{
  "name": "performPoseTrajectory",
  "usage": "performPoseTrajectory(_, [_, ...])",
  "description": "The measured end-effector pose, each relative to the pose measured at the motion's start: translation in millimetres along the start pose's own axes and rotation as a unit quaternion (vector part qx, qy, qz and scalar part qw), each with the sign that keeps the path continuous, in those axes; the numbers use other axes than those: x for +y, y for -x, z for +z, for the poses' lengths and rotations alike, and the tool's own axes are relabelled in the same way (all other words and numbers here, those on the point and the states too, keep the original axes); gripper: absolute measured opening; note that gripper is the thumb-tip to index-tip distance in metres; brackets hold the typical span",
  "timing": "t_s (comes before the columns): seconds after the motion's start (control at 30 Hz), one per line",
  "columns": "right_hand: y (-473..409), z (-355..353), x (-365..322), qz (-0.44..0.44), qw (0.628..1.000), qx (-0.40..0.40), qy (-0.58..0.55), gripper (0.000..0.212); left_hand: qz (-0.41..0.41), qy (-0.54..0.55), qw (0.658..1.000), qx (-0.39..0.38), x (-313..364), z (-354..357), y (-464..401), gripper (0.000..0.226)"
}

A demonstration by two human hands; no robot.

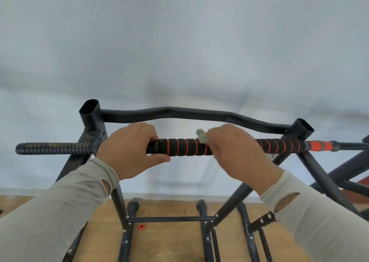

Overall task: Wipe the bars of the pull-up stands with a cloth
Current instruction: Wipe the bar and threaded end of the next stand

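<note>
Head view, sole view on record. Item: black tubular steel pull-up stand (90, 120), seen from above, its legs and cross-braces running down to a light brown wooden floor (165, 239). Principal part: straight horizontal bar wrapped in black foam with a red spiral stripe (184, 147), spanning the two open-topped uprights; its left end is a ribbed dark grip (54, 148) flecked with pale grime, its right end a bare orange section (319, 145). Secondary part: wavy black rear crossbar (179, 113), behind and just above the straight bar. Left hand (129, 150): fingers curled over the top of the foam bar and thumb beneath, gripping it just right of the left upright, apparently as a steady. Right hand (237, 148): fingers curled down over the middle of the same bar, holding a small pale grey-green cloth (202, 136), a tuft of which shows at the fingertips; the cloth sits against the foam, though how much is wrapped round the bar is hidden by the hand. Both arms in pale grey sleeves with thumb slits. Sundry: small red cap (141, 226) lying on the floor below. Progress, as judged: wiping is in hand at mid-bar; specks remain on the foam between the hands, the ribbed end looks soiled, and the rear crossbar and uprights show no sign either way, so much of the work appears left.
</note>
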State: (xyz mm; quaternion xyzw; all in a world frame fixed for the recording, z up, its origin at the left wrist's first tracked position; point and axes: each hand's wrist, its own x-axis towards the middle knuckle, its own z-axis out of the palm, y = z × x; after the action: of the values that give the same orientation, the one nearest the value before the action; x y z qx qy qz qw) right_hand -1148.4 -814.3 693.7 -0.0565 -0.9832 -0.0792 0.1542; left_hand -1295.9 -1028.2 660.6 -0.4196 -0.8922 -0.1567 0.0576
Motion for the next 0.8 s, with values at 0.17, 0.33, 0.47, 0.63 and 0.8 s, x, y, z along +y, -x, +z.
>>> performPoseTrajectory(0.17, [5.6,-12.8,13.1,0.105,0.992,-0.053,0.034,0.024,0.003,0.006,1.000,-0.002,-0.2,0.8,0.1,0.045])
performPoseTrajectory(0.33, [-34.9,9.3,-71.3,0.088,0.988,-0.059,-0.109,0.013,-0.013,0.031,0.999,0.017,0.1,2.2,1.9,0.055])
performPoseTrajectory(0.47, [-43.9,15.7,-88.3,0.048,0.981,-0.057,-0.180,0.023,-0.018,0.059,0.997,0.041,0.3,3.9,2.5,0.071])
performPoseTrajectory(0.63, [-25.2,-12.8,-34.6,-0.008,0.972,-0.134,-0.194,0.038,-0.022,0.054,0.998,0.033,1.8,1.7,6.0,0.079])
performPoseTrajectory(0.8, [-45.9,-12.0,-45.1,-0.003,0.992,-0.122,-0.037,0.025,-0.036,0.063,0.997,0.015,1.8,-1.4,5.1,0.076])
